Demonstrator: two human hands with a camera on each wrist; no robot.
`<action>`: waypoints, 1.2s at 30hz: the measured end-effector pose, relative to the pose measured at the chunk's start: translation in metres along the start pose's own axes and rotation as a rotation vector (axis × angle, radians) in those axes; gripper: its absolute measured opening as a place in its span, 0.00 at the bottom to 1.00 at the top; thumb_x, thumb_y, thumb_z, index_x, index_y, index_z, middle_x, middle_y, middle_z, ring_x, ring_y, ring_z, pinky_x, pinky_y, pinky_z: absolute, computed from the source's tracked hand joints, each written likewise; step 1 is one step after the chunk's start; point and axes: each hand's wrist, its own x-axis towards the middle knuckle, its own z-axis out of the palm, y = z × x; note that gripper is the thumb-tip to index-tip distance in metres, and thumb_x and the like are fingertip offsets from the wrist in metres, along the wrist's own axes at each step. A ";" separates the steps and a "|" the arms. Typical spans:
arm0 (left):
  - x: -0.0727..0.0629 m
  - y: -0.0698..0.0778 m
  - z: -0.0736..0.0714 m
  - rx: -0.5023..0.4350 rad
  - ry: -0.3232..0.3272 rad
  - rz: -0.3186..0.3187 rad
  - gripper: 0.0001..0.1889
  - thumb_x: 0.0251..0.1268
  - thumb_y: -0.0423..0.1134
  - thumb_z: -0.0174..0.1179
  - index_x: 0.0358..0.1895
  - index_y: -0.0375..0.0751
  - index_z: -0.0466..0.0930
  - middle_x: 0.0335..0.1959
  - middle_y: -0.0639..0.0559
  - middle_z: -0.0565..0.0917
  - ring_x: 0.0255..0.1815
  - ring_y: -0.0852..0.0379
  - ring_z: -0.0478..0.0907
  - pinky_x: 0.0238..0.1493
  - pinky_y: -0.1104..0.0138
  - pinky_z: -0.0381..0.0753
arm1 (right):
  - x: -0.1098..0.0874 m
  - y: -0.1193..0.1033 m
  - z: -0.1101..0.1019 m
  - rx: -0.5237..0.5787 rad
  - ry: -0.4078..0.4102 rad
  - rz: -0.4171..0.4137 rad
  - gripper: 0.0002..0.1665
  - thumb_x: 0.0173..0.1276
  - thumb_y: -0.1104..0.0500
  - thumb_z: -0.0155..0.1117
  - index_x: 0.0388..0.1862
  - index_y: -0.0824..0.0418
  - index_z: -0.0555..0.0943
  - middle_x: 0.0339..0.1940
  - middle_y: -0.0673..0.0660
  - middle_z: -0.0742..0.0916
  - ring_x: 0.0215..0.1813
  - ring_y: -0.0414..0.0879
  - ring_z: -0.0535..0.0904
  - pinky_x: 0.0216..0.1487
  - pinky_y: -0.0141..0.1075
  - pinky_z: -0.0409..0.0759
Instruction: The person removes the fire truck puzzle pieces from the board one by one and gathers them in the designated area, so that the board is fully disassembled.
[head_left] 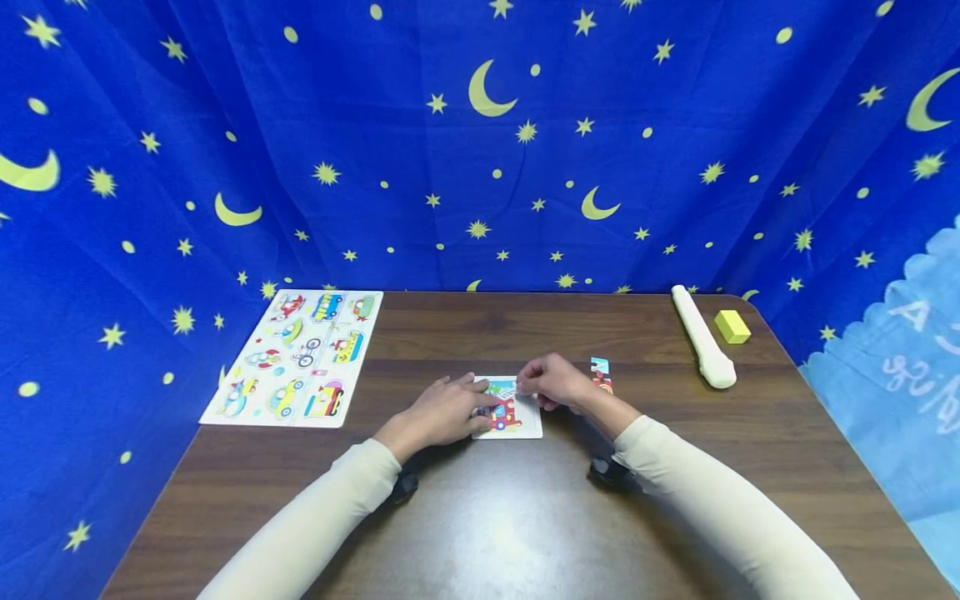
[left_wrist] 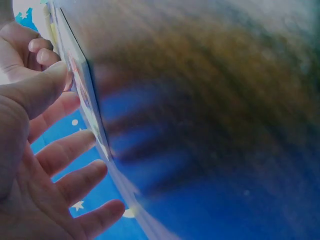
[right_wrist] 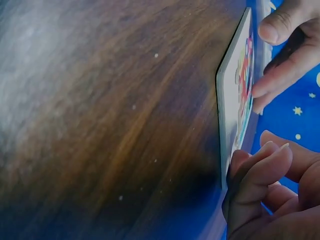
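Note:
A small white puzzle board [head_left: 531, 426] with a red vehicle picture lies on the table. My left hand [head_left: 448, 408] reaches over its left side with straight, spread fingers, their tips on the picture. In the left wrist view, those fingers [left_wrist: 80, 182] run along the edge of the board [left_wrist: 85, 82]. My right hand [head_left: 557, 382] has curled fingers, with the tips at the board's upper right part. In the right wrist view the curled fingers [right_wrist: 262, 175] meet the near end of the board [right_wrist: 227, 100]; I cannot tell whether they pinch a piece.
A loose puzzle piece [head_left: 600, 367] in blue and red lies just beyond the right wrist, partly hidden. A large vehicle picture board [head_left: 251, 342] lies at the far left. A white club-shaped object [head_left: 703, 340] and a yellow block [head_left: 732, 327] are at the far right. Starry blue curtains [head_left: 420, 150] surround the table.

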 end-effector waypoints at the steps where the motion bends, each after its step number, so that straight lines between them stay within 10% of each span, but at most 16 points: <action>1: 0.000 0.000 0.000 0.002 0.000 0.003 0.23 0.73 0.56 0.60 0.68 0.58 0.79 0.76 0.47 0.70 0.78 0.39 0.62 0.73 0.36 0.61 | 0.000 -0.001 0.001 0.000 0.005 0.004 0.08 0.69 0.66 0.66 0.43 0.70 0.84 0.23 0.55 0.81 0.19 0.40 0.73 0.19 0.28 0.74; 20: 0.000 -0.002 0.002 0.047 -0.054 0.015 0.25 0.74 0.58 0.57 0.70 0.60 0.77 0.78 0.47 0.67 0.79 0.43 0.61 0.73 0.36 0.60 | 0.002 -0.009 0.011 -0.115 0.041 -0.003 0.02 0.64 0.68 0.69 0.34 0.68 0.84 0.15 0.54 0.78 0.17 0.40 0.70 0.17 0.28 0.70; 36: -0.001 -0.001 -0.001 0.045 -0.066 0.009 0.25 0.75 0.57 0.57 0.71 0.60 0.75 0.78 0.47 0.65 0.80 0.42 0.60 0.74 0.36 0.59 | 0.006 -0.009 0.014 0.054 0.036 0.043 0.05 0.64 0.74 0.66 0.33 0.68 0.78 0.25 0.58 0.83 0.20 0.43 0.77 0.20 0.31 0.79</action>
